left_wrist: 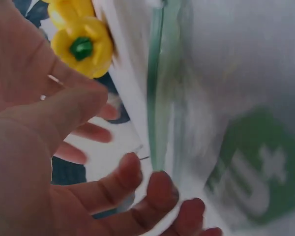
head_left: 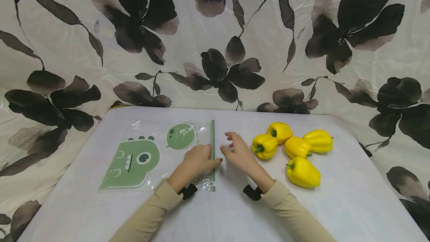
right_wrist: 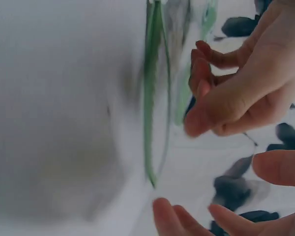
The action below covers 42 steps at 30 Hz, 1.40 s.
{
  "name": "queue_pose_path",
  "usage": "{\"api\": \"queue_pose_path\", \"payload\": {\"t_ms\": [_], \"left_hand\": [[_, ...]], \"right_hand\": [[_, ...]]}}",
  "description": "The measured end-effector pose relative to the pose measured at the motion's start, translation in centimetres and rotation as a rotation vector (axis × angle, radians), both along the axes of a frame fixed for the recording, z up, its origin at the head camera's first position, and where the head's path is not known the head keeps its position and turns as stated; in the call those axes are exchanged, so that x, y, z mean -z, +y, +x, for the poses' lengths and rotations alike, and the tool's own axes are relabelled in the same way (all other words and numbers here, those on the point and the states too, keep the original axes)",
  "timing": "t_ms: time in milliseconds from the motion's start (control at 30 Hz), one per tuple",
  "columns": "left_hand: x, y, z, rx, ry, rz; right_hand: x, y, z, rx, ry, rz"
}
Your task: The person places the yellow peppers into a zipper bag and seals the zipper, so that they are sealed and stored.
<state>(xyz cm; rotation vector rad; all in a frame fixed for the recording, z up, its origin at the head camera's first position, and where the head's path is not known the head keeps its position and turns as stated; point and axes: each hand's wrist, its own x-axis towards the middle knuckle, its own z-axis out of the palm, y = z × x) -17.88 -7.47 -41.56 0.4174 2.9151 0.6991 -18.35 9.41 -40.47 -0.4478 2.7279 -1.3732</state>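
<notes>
A clear zip bag [head_left: 141, 167] printed with a green dinosaur and speech bubble lies flat on the table, its green zip strip [head_left: 213, 133] at the right end. Over that end is my left hand [head_left: 198, 160], with thumb and fingers apart in the left wrist view and nothing between them. Just right of the strip, my right hand [head_left: 241, 155] hovers with loosely bent fingers, holding nothing. In the right wrist view, the two edges of the bag's mouth [right_wrist: 148, 98] stand slightly apart.
Several yellow bell peppers [head_left: 297, 146] sit grouped on the right side of the white table [head_left: 228, 216], close by my right hand. A floral cloth [head_left: 188, 44] hangs behind the table's far edge.
</notes>
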Motion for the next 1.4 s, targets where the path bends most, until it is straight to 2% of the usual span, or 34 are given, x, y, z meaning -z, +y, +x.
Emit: {"api": "queue_pose_path", "payload": {"t_ms": [133, 300, 400, 533, 633, 700, 967, 1267, 1400], "left_hand": [[0.9, 0.5, 0.0, -0.046, -0.088, -0.032], [1.6, 0.4, 0.0, -0.041, -0.089, -0.029], [1.7, -0.1, -0.2, -0.009, -0.093, 0.019], [1.6, -1.2, -0.4, 0.023, -0.108, 0.1], [1.5, -1.9, -0.5, 0.023, -0.118, 0.139], [1.4, -2.0, -0.5, 0.02, -0.129, 0.152], [1.8, -2.4, -0.4, 0.055, -0.12, 0.2], [2.0, -3.2, -0.6, 0.072, -0.153, 0.279], [2.0, -3.0, -0.2, 0.101, -0.144, 0.302]], "right_hand": [[1.1, -1.0, -0.7, 0.012, -0.112, 0.009], [1.6, -1.6, -1.6, 0.075, -0.237, -0.016], [1.8, -1.7, -2.1, 0.116, -0.31, -0.088], [2.2, -1.9, -2.7, 0.135, -0.425, -0.245], [2.7, -2.1, -2.9, 0.105, -0.517, -0.355], [3.3, -2.2, -3.0, 0.068, -0.554, -0.391], [4.7, -2.4, -2.8, -0.054, -0.6, -0.421], [4.8, -2.4, -2.8, -0.092, -0.59, -0.46], [5.0, -2.3, -3.0, -0.091, -0.578, -0.471]]}}
